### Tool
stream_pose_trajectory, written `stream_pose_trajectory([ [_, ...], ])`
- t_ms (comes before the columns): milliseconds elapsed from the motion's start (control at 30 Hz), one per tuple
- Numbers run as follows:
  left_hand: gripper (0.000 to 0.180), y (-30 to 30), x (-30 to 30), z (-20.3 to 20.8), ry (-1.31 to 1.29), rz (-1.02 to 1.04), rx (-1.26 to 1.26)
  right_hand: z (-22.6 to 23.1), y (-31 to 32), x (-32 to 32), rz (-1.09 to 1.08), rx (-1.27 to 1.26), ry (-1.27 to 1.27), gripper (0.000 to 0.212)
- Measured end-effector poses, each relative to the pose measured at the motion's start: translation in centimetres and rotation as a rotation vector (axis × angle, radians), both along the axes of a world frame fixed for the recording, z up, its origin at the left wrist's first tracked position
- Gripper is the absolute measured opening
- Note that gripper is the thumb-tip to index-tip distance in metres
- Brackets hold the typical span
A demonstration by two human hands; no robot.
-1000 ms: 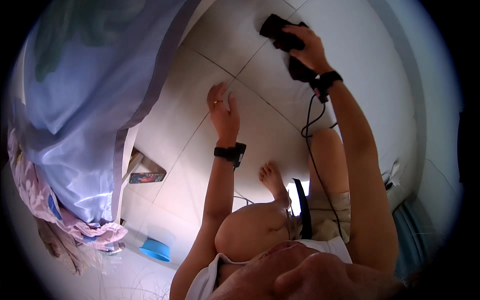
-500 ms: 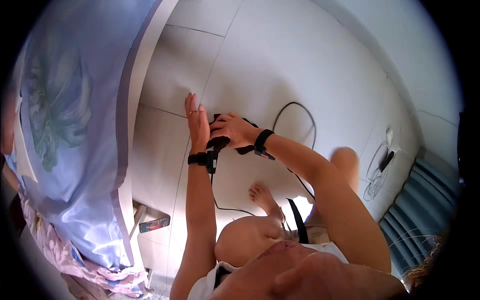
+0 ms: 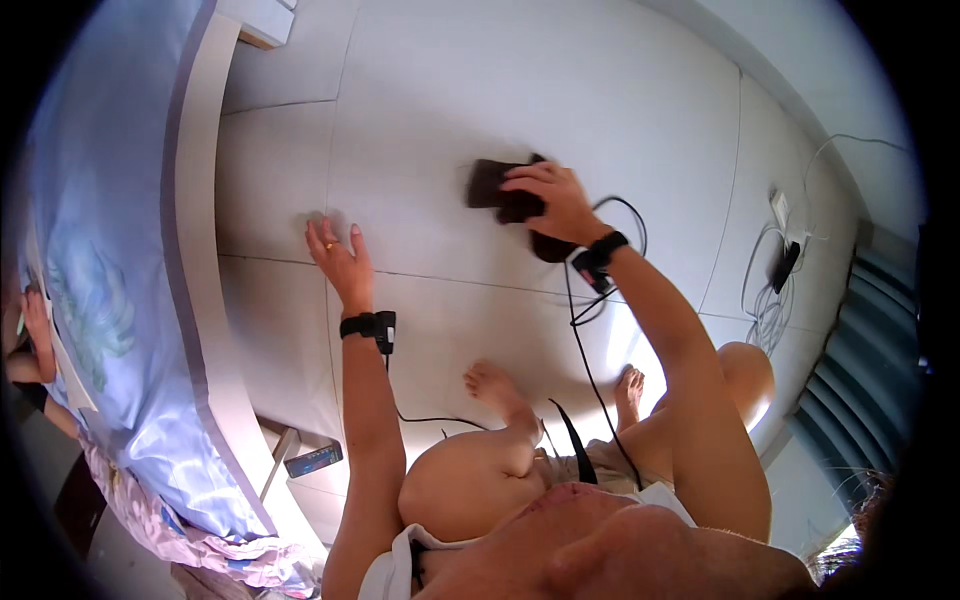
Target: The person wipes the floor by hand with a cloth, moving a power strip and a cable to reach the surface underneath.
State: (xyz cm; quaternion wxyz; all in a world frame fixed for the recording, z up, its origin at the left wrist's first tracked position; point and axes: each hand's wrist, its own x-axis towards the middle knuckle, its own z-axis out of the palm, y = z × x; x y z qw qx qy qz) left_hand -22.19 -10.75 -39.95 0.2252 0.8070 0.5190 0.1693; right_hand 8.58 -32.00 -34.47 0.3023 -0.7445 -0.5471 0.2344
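Observation:
A dark brown cloth (image 3: 489,184), bunched and blurred by motion, lies under my right hand (image 3: 555,200) against the pale tiled floor (image 3: 430,330). The fingers of that hand are bent over it, and part of the cloth trails back below the wrist. To the left, my left hand (image 3: 343,262) has its fingers spread over the tiles and holds nothing. Whether its fingertips press on the floor cannot be told. Each wrist carries a black strap with a small box, and thin black cables (image 3: 580,350) run from them toward my body.
On the left stands a bed (image 3: 190,230) with a blue satin cover. A phone (image 3: 314,460) lies by its base. Coiled white cable and a black adapter (image 3: 786,267) lie at right, near a blue-green curtain (image 3: 850,340). Another person's hand (image 3: 37,320) shows at the far left.
My right hand has moved away to the right and farther forward with the cloth. My left hand has shifted left, apart from it, fingers spreading. The view has shifted slightly.

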Motion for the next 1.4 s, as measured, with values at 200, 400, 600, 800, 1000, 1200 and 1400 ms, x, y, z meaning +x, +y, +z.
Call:
stream_pose_trajectory([
  [200, 0.076, -8.5, 5.6, 0.2, 0.298, -0.135, -0.006, -1.7, -7.9, 8.9, -0.438, 0.039, -0.133, 0.053],
  [400, 0.076, -8.9, 5.8, -0.2, 0.382, -0.190, 0.098, -3.6, 0.6, 9.8, -0.733, 0.094, -0.243, 0.055],
  [600, 0.060, -6.9, 4.0, -0.4, 0.352, -0.186, -0.020, -3.2, 2.5, -5.5, -0.005, 0.098, -0.056, 0.051],
  [800, 0.058, -6.9, 4.9, 1.5, 0.335, -0.245, -0.082, -3.1, -5.3, -7.5, 0.673, 0.061, 0.023, 0.045],
  [1000, 0.079, -6.7, 5.5, 2.3, 0.542, -0.225, -0.092, -1.7, -0.7, 9.6, 0.238, 0.133, -0.038, 0.040],
  [1200, 0.087, -10.9, 9.1, 3.4, 0.615, -0.290, -0.016, -1.7, -4.6, 18.8, -0.369, 0.040, -0.198, 0.047],
  [1400, 0.089, -14.0, 12.1, 2.9, 0.558, -0.459, 0.129, -2.3, -13.0, 5.4, 0.203, -0.003, 0.085, 0.050],
])
